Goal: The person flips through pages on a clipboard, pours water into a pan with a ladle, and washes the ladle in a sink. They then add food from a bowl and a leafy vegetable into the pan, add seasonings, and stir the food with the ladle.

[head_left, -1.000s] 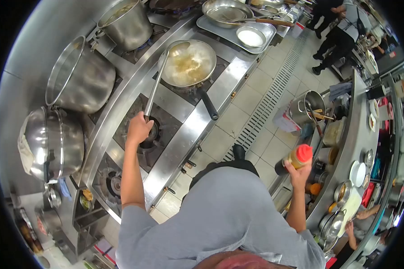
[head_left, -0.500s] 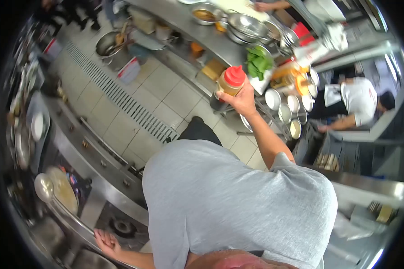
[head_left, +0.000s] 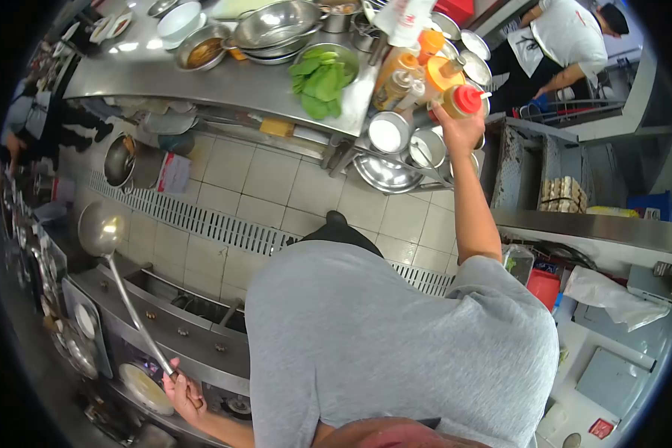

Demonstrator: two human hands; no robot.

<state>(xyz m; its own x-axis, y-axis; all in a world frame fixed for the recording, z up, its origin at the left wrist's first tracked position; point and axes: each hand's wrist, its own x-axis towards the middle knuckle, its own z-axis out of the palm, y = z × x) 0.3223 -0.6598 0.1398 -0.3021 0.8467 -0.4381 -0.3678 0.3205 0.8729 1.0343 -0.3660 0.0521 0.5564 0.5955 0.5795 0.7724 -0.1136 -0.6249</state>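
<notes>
My left hand (head_left: 184,392) is closed round the handle of a long metal ladle (head_left: 133,306), whose round bowl is raised at the far left, over the floor. My right hand (head_left: 459,128) grips a squeeze bottle (head_left: 464,101) with a red cap, tilted, among other sauce bottles (head_left: 405,86) at the counter's corner. Just below it are white containers (head_left: 388,134), one with a spoon in it. Green leaves (head_left: 322,82) lie in a metal bowl left of the bottles.
A steel counter (head_left: 149,78) carries several bowls. Below it are a floor drain (head_left: 201,222) and a pot (head_left: 119,160). The stove front (head_left: 179,328) runs along the lower left, with a pan (head_left: 145,388) behind. A co-worker (head_left: 567,37) bends at the upper right; another person (head_left: 33,119) stands far left.
My right hand has moved right with the bottle, to the other sauce bottles. The ladle has risen off the pan area to above the floor. The view has turned.
</notes>
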